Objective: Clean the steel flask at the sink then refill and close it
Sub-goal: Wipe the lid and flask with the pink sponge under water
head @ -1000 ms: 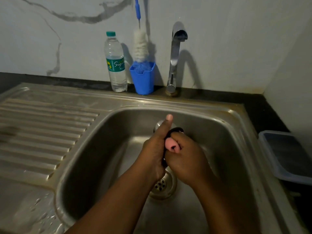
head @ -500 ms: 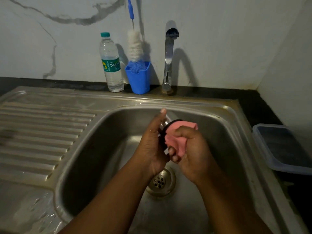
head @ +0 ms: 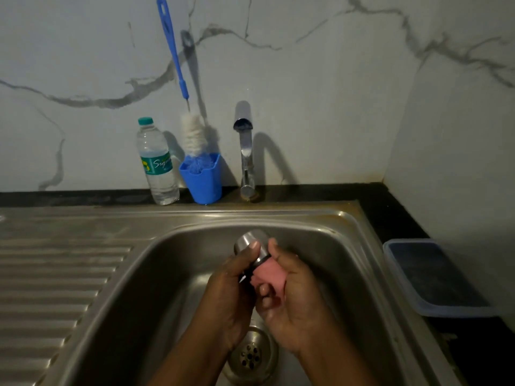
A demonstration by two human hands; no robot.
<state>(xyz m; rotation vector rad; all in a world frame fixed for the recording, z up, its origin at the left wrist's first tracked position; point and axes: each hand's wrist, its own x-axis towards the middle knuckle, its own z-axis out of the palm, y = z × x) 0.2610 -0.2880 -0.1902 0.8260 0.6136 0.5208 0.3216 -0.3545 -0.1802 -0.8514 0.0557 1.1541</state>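
Over the steel sink point(head: 359, 227) my left hand point(head: 228, 299) grips a small steel cylinder with a black ring, which looks like the steel flask cap point(head: 249, 240). Its steel end points up and away from me, and my thumb lies across it. My right hand point(head: 295, 307) pinches a pink cloth point(head: 271, 274) against the cap's black lower end. The hands hide the rest of the piece. No flask body is in view. No water runs from the tap point(head: 245, 151).
A clear water bottle point(head: 157, 162) and a blue holder point(head: 202, 182) with a bottle brush point(head: 192, 132) stand on the ledge behind the basin. The drain point(head: 250, 355) lies below my hands. Left is the ribbed drainboard point(head: 55, 274), right a lidded plastic container point(head: 434, 277).
The cap has turned from black rim up to steel end up. The pink cloth has slid from over the rim to its lower end. My view has risen up the wall.
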